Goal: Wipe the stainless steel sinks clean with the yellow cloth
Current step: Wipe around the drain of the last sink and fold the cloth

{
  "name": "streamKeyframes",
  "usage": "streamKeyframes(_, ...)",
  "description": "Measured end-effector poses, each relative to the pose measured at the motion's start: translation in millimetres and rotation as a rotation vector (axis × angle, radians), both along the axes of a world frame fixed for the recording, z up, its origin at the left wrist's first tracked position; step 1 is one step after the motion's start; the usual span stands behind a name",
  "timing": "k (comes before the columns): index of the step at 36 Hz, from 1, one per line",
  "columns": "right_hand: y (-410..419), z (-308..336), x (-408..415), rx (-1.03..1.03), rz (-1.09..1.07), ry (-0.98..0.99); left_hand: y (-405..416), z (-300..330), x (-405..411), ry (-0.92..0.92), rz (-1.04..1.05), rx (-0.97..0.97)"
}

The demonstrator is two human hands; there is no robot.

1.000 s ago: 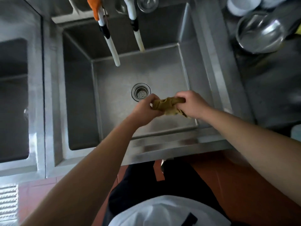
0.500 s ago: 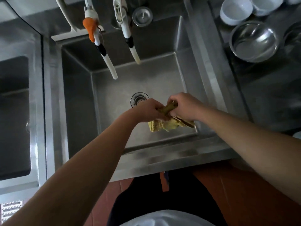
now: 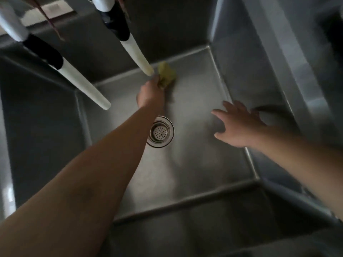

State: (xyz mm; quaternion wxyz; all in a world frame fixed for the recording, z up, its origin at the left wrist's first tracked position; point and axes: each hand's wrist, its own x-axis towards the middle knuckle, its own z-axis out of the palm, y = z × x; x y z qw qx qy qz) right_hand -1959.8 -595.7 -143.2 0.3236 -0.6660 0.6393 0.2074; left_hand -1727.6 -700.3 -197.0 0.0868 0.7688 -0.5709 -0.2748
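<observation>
A deep, square stainless steel sink basin (image 3: pixel 194 164) fills the view in dim light, its floor dull grey and its walls dark. A round perforated metal drain strainer (image 3: pixel 160 134) sits near the middle of the floor. Two white faucet spouts with black collars hang over the basin from the far edge, the left spout (image 3: pixel 81 84) ending above the floor's left side and the right spout (image 3: pixel 137 54) ending near the far wall.

The left hand (image 3: pixel 150 93) reaches to the far edge of the floor, its fingers curled around a bunched yellow cloth (image 3: pixel 167 75) that lies against the steel just beside the right spout's tip. The right hand (image 3: pixel 239 127) is over the floor's right side near the right wall, palm down, fingers (image 3: pixel 232 106) straight and spread apart, holding nothing; whether it touches the steel cannot be told.
</observation>
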Motion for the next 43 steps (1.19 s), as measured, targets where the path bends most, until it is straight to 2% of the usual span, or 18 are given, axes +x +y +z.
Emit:
streamKeyframes(3, -12.3, -16.7, 2.9, 0.013, -0.076, -0.015, -33.8, -18.3, -8.9, 0.055, 0.087, -0.124)
streamKeyframes(5, -13.3, -29.0, 6.9, 0.027, -0.113, -0.03, -47.9, -36.5, -17.2, -0.027, -0.052, -0.043)
streamKeyframes(8, -6.8, -45.5, 14.7, 0.06, -0.109, -0.048, -55.7, -55.2, -27.5, -0.256, -0.271, 0.119)
streamKeyframes(14, 18.9, -52.0, 17.2, 0.113, -0.038, -0.043, -50.6, -82.2, -38.8, -0.229, -0.232, 0.141)
streamKeyframes(17, 23.7, -37.9, 12.2, 0.037, 0.002, -0.06, -47.8, -86.7, -39.6, -0.235, -0.279, 0.193)
streamKeyframes(21, 15.1, -2.6, 4.7, -0.197, 0.119, -0.075, -39.0, -82.0, -34.9, -0.204, -0.381, 0.282)
streamKeyframes(26, -8.9, 53.7, -12.4, -0.546, 0.169, -0.096, 30.5, -76.7, -37.5, -0.232, -0.541, 0.334)
streamKeyframes(29, -15.4, 78.6, -25.6, -0.613, 0.07, -0.233, 82.5, -70.0, -41.3, -0.236, -0.633, 0.379)
streamKeyframes(33, -4.5, 91.4, -37.6, -0.756, 0.278, -0.135, 149.1, -58.6, -51.7, -0.273, -0.7, 0.414)
streamKeyframes(37, -0.3, 92.3, -56.7, -0.689, 0.241, 0.03, 205.5, -50.9, -62.0, -0.287, -0.772, 0.47)
streamKeyframes(39, 1.5, 89.0, -71.1, -0.624, 0.24, 0.087, 223.1, -46.4, -65.3, -0.281, -0.801, 0.568)
streamKeyframes(43, 7.8, 84.0, -84.8, -0.683, 0.274, 0.049, 248.3, -34.8, -74.1, -0.241, -0.859, 0.764)
